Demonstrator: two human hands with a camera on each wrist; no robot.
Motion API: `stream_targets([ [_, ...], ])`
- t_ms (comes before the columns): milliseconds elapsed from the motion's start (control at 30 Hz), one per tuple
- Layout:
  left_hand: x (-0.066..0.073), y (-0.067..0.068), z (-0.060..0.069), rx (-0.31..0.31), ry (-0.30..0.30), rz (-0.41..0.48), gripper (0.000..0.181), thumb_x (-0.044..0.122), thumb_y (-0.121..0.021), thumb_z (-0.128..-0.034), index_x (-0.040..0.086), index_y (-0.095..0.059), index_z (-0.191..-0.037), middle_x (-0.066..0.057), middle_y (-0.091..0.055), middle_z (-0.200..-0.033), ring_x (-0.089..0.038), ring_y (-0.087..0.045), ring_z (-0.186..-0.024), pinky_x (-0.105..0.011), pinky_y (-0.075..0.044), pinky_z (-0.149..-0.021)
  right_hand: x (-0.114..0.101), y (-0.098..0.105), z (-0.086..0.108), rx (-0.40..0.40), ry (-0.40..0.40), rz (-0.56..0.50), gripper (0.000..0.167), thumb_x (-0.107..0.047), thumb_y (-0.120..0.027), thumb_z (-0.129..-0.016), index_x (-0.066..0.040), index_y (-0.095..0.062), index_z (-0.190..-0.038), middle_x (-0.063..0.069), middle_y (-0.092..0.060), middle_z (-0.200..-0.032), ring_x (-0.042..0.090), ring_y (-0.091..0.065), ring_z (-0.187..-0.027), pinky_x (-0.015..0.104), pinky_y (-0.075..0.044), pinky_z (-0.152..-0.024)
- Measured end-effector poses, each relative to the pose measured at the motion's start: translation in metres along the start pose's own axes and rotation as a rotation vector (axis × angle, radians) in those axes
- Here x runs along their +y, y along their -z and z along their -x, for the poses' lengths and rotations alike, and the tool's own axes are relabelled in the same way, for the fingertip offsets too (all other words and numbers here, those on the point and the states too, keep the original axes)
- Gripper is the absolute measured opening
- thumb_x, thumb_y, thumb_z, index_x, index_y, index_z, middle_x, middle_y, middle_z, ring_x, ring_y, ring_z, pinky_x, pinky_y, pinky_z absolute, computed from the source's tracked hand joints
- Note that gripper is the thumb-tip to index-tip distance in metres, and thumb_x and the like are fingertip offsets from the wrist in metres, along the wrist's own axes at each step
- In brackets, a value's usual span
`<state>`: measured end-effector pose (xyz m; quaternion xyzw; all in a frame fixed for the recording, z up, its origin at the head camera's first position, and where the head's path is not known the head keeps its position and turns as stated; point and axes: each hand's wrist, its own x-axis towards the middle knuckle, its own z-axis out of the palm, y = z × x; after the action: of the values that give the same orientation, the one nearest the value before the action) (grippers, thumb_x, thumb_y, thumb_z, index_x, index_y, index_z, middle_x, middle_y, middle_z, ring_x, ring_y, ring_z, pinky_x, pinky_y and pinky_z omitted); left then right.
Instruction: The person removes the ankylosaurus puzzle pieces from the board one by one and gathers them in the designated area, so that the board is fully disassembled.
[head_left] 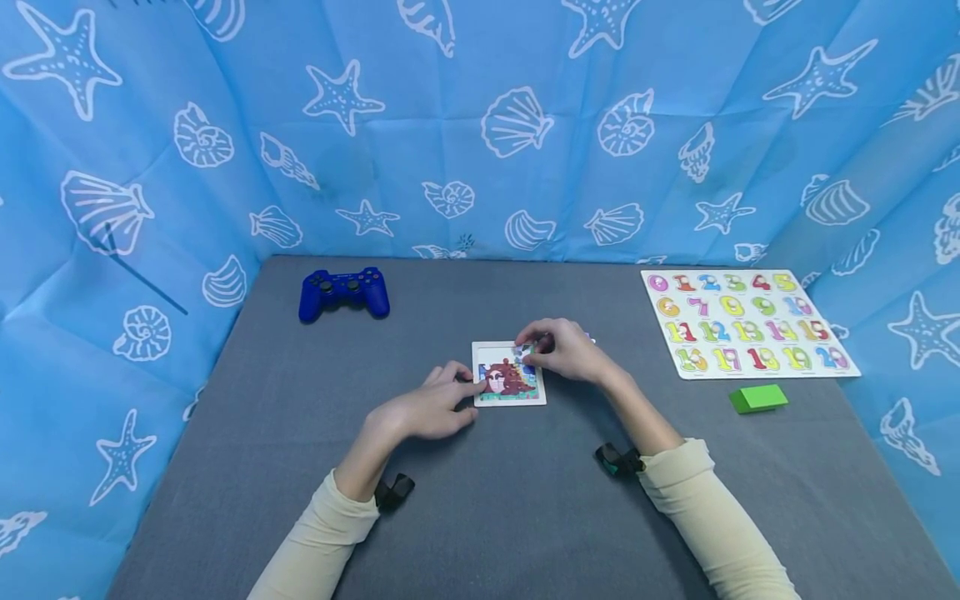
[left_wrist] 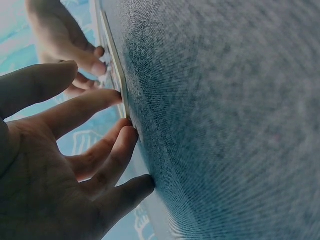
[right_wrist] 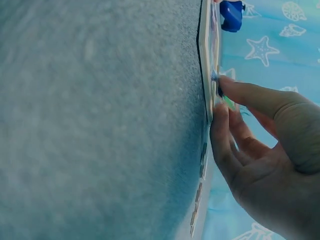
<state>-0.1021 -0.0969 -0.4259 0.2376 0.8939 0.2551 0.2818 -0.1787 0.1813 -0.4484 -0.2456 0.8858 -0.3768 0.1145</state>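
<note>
A small square jigsaw puzzle [head_left: 506, 381] with a white border lies mid-table, showing a red-brown-haired figure. Its upper part includes a white unfilled area. My left hand [head_left: 431, 404] is at its left edge, the fingers fairly straight and the index fingertip on the border. In the left wrist view, fingertips [left_wrist: 131, 131] touch the board's edge and the table. At the upper right corner, my right hand [head_left: 566, 350] pinches a small coloured puzzle piece [right_wrist: 228, 102] between thumb and fingers, close against the board. The fingers partly hide this piece.
A blue game controller [head_left: 344, 293] lies at the back left. To the right are a white number board [head_left: 750, 325] and a green block [head_left: 758, 398]. Something small and pale [head_left: 590, 337] peeks out behind my right hand. A blue shell-patterned curtain [head_left: 450, 125] borders the grey table.
</note>
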Motion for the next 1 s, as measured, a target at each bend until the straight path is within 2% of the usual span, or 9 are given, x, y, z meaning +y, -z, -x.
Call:
stream_targets([
  [267,-0.02,-0.009,-0.013,0.019,-0.047,-0.012,0.059,0.033,-0.059,-0.1104,0.02,-0.045,-0.166,-0.013,-0.041,-0.159,-0.03,-0.043,-0.133,-0.052,-0.049,-0.108,0.003,0.01,0.005,-0.017,0.007,-0.121,0.022,0.0,-0.08,-0.094,-0.001,-0.079,-0.116,0.017,-0.077,-0.107,0.023,-0.073,-0.092,0.024,-0.057,-0.078],
  [367,-0.012,-0.006,-0.009,0.011,-0.024,0.001,0.058,0.029,-0.059,-0.1106,0.018,-0.045,-0.166,-0.015,-0.04,-0.16,-0.031,-0.042,-0.135,-0.054,-0.047,-0.111,0.005,0.014,0.009,-0.014,0.007,-0.156,0.02,0.001,-0.08,-0.095,0.0,-0.079,-0.115,0.018,-0.076,-0.104,0.022,-0.07,-0.089,0.022,-0.056,-0.075],
  [467,-0.02,-0.012,-0.013,0.027,-0.025,0.0,0.059,0.032,-0.06,-0.1096,0.02,-0.046,-0.166,-0.011,-0.04,-0.16,-0.029,-0.042,-0.135,-0.053,-0.046,-0.112,0.008,0.019,0.013,-0.012,0.005,-0.187,0.02,0.004,-0.077,-0.095,0.003,-0.078,-0.115,0.021,-0.075,-0.103,0.019,-0.07,-0.086,0.021,-0.058,-0.073],
  [600,-0.016,-0.012,-0.011,0.031,-0.01,0.004,0.059,0.03,-0.061,-0.1094,0.019,-0.046,-0.166,-0.011,-0.04,-0.161,-0.027,-0.041,-0.135,-0.052,-0.045,-0.114,0.015,0.026,0.018,-0.011,0.0,-0.221,0.021,0.005,-0.075,-0.097,0.006,-0.076,-0.117,0.023,-0.076,-0.104,0.016,-0.073,-0.085,0.026,-0.061,-0.073],
  [700,-0.004,-0.004,-0.002,0.022,-0.009,0.013,0.058,0.025,-0.06,-0.1101,0.013,-0.046,-0.165,-0.015,-0.041,-0.16,-0.029,-0.041,-0.134,-0.053,-0.045,-0.114,0.021,0.031,0.023,0.003,-0.008,-0.233,0.022,0.003,-0.075,-0.097,0.006,-0.076,-0.119,0.024,-0.076,-0.106,0.016,-0.075,-0.085,0.029,-0.063,-0.073],
  [767,-0.009,-0.006,-0.005,0.032,-0.035,-0.001,0.057,0.028,-0.058,-0.111,0.014,-0.047,-0.165,-0.015,-0.041,-0.158,-0.03,-0.042,-0.132,-0.051,-0.046,-0.111,0.023,0.035,0.026,0.014,-0.028,-0.236,0.023,0.002,-0.075,-0.098,0.006,-0.076,-0.12,0.025,-0.076,-0.108,0.015,-0.076,-0.086,0.029,-0.063,-0.074],
  [933,-0.01,-0.007,-0.005,0.039,-0.041,0.004,0.057,0.027,-0.058,-0.1111,0.014,-0.047,-0.165,-0.015,-0.041,-0.158,-0.03,-0.041,-0.131,-0.051,-0.046,-0.11,0.029,0.047,0.034,0.05,-0.081,-0.224,0.025,-0.003,-0.077,-0.098,0.004,-0.076,-0.123,0.025,-0.075,-0.115,0.013,-0.076,-0.091,0.027,-0.062,-0.076],
  [1000,-0.001,-0.003,0.001,0.032,-0.022,0.018,0.056,0.023,-0.058,-0.1107,0.012,-0.047,-0.165,-0.016,-0.041,-0.158,-0.031,-0.041,-0.132,-0.053,-0.044,-0.113,0.033,0.052,0.036,0.06,-0.098,-0.214,0.026,-0.005,-0.077,-0.099,0.003,-0.076,-0.124,0.025,-0.075,-0.116,0.013,-0.076,-0.091,0.029,-0.062,-0.076],
])
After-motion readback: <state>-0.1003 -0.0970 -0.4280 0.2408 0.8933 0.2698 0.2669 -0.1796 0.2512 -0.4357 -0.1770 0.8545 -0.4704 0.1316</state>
